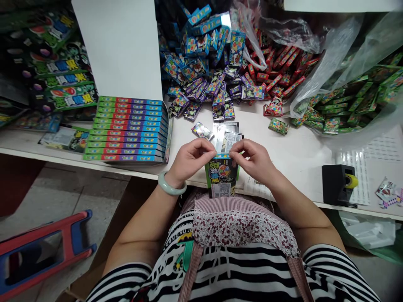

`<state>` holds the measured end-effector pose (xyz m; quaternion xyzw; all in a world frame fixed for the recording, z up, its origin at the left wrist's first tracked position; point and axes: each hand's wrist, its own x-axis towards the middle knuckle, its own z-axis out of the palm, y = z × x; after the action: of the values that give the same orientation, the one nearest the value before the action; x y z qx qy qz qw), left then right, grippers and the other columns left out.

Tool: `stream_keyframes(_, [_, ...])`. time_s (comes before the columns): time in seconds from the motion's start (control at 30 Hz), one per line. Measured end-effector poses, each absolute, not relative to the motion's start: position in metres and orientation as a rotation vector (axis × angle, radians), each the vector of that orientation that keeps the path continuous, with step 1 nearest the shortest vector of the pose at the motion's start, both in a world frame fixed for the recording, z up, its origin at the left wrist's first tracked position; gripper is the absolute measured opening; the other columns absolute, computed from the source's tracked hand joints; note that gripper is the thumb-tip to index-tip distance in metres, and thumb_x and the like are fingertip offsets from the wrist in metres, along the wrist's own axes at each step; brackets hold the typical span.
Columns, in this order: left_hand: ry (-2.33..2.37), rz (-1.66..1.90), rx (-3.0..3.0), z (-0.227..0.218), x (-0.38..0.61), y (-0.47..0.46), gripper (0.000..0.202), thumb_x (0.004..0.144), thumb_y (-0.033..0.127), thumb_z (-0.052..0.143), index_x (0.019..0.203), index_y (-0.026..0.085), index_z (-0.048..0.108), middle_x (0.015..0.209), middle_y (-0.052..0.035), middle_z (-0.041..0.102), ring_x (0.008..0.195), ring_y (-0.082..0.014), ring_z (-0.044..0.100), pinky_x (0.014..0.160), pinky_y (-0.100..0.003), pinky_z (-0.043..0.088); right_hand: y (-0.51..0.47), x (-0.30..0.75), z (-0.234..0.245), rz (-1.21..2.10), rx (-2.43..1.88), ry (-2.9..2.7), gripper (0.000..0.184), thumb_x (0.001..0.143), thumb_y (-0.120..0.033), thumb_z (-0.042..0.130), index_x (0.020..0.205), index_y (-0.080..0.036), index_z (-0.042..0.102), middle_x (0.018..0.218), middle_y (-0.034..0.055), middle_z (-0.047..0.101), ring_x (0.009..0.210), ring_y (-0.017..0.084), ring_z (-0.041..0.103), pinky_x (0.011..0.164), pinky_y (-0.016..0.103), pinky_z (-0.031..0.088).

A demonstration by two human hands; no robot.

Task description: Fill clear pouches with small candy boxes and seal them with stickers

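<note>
printed packet (221,176), just one, top edge in the pinch of left hand (194,158) and right hand (252,157)

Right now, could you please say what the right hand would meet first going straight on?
Past the black package it touches, the right hand would probably meet the left hand first, though depth is unclear.

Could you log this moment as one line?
left hand: pinching dark box at its top edge | right hand: pinching same edge | at left: row of colourful boxes | at right: tape dispenser
</note>
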<state>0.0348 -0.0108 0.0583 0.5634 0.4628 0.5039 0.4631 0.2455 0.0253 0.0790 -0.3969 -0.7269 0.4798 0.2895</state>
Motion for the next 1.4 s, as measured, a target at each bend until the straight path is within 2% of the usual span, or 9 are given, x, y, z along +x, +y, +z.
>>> stream_keyframes(0.23, [1.081, 1.226, 1.433, 0.055, 0.036, -0.013, 0.019, 0.084, 0.030, 0.072, 0.074, 0.018, 0.060, 0.079, -0.0031, 0.064, 0.074, -0.0133, 0.060, 0.068, -0.027, 0.050, 0.024, 0.247, 0.084, 1.215, -1.041, -2.052, 0.011, 0.089, -0.025, 0.059, 0.079, -0.022, 0.059, 0.081, 0.0010, 0.065, 0.074, 0.013, 0.059, 0.063, 0.029, 0.048])
stream_keyframes(0.37, [1.017, 1.150, 1.428, 0.057, 0.027, -0.018, 0.019, 0.087, 0.032, 0.070, 0.076, 0.018, 0.065, 0.087, -0.0064, 0.069, 0.081, -0.0155, 0.065, 0.074, -0.031, 0.054, 0.023, 0.255, 0.080, 1.193, -0.855, -2.137, 0.015, 0.094, -0.030, 0.058, 0.081, -0.024, 0.060, 0.087, 0.0016, 0.066, 0.084, 0.015, 0.062, 0.074, 0.033, 0.052])
stream_keyframes(0.47, [0.953, 1.098, 1.424, 0.056, 0.020, -0.019, 0.018, 0.086, 0.036, 0.071, 0.081, 0.019, 0.070, 0.094, -0.0088, 0.073, 0.087, -0.0179, 0.069, 0.078, -0.033, 0.057, 0.021, 0.259, 0.070, 1.148, -0.775, -2.136, 0.010, 0.092, -0.035, 0.063, 0.088, -0.026, 0.061, 0.094, 0.0020, 0.067, 0.091, 0.017, 0.063, 0.079, 0.036, 0.053])
stream_keyframes(0.63, [0.989, 1.166, 1.567, 0.051, 0.015, -0.021, 0.010, 0.085, 0.026, 0.073, 0.094, 0.023, 0.076, 0.095, -0.0078, 0.075, 0.092, -0.0180, 0.071, 0.082, -0.031, 0.059, 0.012, 0.258, 0.051, 1.073, -0.819, -2.037, 0.005, 0.091, -0.030, 0.062, 0.096, -0.027, 0.060, 0.102, 0.0039, 0.067, 0.096, 0.018, 0.063, 0.076, 0.036, 0.055])
stream_keyframes(0.7, [1.036, 1.157, 1.596, 0.050, 0.016, -0.021, 0.010, 0.087, 0.027, 0.071, 0.094, 0.022, 0.076, 0.096, -0.0077, 0.076, 0.093, -0.0185, 0.071, 0.084, -0.033, 0.059, 0.010, 0.257, 0.048, 1.072, -0.872, -1.997, 0.005, 0.091, -0.029, 0.061, 0.095, -0.028, 0.060, 0.102, 0.0041, 0.066, 0.097, 0.019, 0.063, 0.078, 0.038, 0.055])
stream_keyframes(0.87, [1.163, 1.120, 1.442, 0.050, 0.020, -0.018, 0.021, 0.089, 0.039, 0.066, 0.087, 0.019, 0.073, 0.087, -0.0059, 0.074, 0.081, -0.0166, 0.070, 0.074, -0.029, 0.058, 0.008, 0.255, 0.048, 1.080, -0.939, -1.951, 0.005, 0.090, -0.029, 0.061, 0.094, -0.028, 0.061, 0.101, 0.0036, 0.066, 0.095, 0.019, 0.062, 0.081, 0.040, 0.055])
stream_keyframes(1.1, [1.219, 1.110, 1.556, 0.061, 0.033, -0.018, 0.022, 0.093, 0.035, 0.060, 0.083, 0.018, 0.069, 0.079, -0.0042, 0.070, 0.074, -0.0149, 0.065, 0.070, -0.028, 0.054, 0.008, 0.257, 0.045, 1.071, -0.937, -1.932, 0.005, 0.090, -0.028, 0.060, 0.095, -0.028, 0.060, 0.101, 0.0037, 0.066, 0.091, 0.018, 0.062, 0.073, 0.038, 0.055])
stream_keyframes(1.27, [1.125, 1.099, 1.695, 0.055, 0.028, -0.027, 0.018, 0.094, 0.034, 0.060, 0.096, 0.020, 0.071, 0.099, -0.0082, 0.072, 0.096, -0.0190, 0.067, 0.087, -0.034, 0.056, 0.008, 0.259, 0.043, 1.065, -0.968, -1.960, 0.003, 0.090, -0.028, 0.060, 0.094, -0.027, 0.059, 0.100, 0.0036, 0.065, 0.092, 0.019, 0.062, 0.077, 0.039, 0.055])
stream_keyframes(1.4, [1.135, 1.136, 1.564, 0.038, 0.027, -0.032, 0.019, 0.087, 0.034, 0.070, 0.101, 0.021, 0.069, 0.097, -0.0063, 0.070, 0.090, -0.0169, 0.067, 0.078, -0.029, 0.057, 0.010, 0.259, 0.045, 1.069, -0.915, -1.997, 0.001, 0.090, -0.027, 0.059, 0.091, -0.027, 0.058, 0.098, 0.0036, 0.064, 0.093, 0.019, 0.061, 0.080, 0.040, 0.054])
